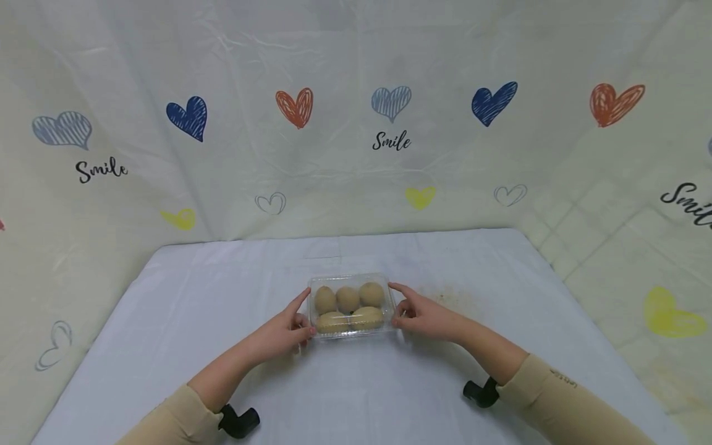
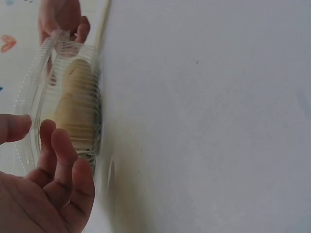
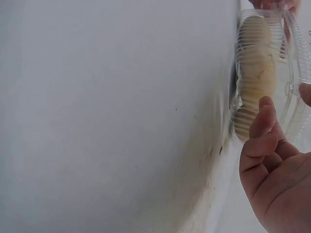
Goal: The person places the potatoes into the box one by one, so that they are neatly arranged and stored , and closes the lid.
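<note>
A clear plastic clamshell container [image 1: 351,334] sits on the white-covered table in the head view, its lid over several tan potatoes [image 1: 348,299]. My left hand [image 1: 286,330] holds its left end, index finger at the far corner and thumb at the near corner. At the right end my right hand [image 1: 425,315] holds it the same way, other fingers curled in. Ribbed container walls [image 2: 90,80] show in the left wrist view, with the thumb at the rim. In the right wrist view the potatoes [image 3: 256,73] lie in a row behind the ribs.
White cloth [image 1: 356,395] covers the table. Small dark dirt specks [image 1: 445,298] lie on it beyond the right hand. A pale backdrop [image 1: 334,37] printed with hearts rises behind the table. Black wrist devices [image 1: 239,421] sit at both sleeve cuffs.
</note>
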The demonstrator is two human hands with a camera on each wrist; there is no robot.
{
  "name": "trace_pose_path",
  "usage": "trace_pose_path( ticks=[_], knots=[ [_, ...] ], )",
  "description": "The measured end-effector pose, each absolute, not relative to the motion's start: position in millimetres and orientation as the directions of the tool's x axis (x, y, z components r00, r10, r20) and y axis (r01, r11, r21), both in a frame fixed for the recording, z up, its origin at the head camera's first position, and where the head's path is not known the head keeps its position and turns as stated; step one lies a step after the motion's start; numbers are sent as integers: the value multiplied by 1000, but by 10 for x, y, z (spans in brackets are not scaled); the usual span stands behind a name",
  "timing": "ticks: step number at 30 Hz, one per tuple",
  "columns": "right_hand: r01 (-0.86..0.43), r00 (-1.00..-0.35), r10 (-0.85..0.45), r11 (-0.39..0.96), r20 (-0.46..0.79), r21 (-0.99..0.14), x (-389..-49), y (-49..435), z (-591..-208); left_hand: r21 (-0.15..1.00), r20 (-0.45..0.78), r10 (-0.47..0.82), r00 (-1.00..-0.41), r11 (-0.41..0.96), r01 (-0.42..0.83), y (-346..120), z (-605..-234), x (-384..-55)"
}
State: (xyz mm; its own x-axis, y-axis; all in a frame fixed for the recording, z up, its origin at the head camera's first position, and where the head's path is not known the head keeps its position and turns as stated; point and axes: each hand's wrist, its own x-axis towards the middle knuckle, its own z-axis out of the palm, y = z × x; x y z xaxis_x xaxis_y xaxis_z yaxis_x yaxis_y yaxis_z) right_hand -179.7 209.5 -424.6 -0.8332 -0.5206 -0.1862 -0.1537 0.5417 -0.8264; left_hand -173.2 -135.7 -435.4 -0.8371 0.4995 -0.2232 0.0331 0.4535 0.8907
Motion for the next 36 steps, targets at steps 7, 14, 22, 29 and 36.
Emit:
trace_pose_path(
  ticks=[7, 14, 22, 29, 36],
  knots=[
    [-73, -825, -513, 511, -236, -856, -1791, 2078, -4260, 893, -254, 482, -838, 449, -12, -1342, -4371, -1733],
    [-53, -821, -518, 489, -241, -871, -1797, 2076, -4277, 901, -261, 491, -831, 432, -28, -1348, -4345, -1727],
    [-29, -814, -525, 466, -249, -884, -1789, 2076, -4273, 909, -263, 482, -836, 415, -47, -1346, -4353, -1721],
    [1, -814, -515, 463, -269, -886, -1788, 2065, -4245, 901, -277, 458, -845, 429, -63, -1331, -4327, -1719],
    [64, -810, -502, 439, -303, -896, -1777, 2063, -4237, 914, -302, 471, -829, 390, -111, -1350, -4334, -1741]
  ],
)
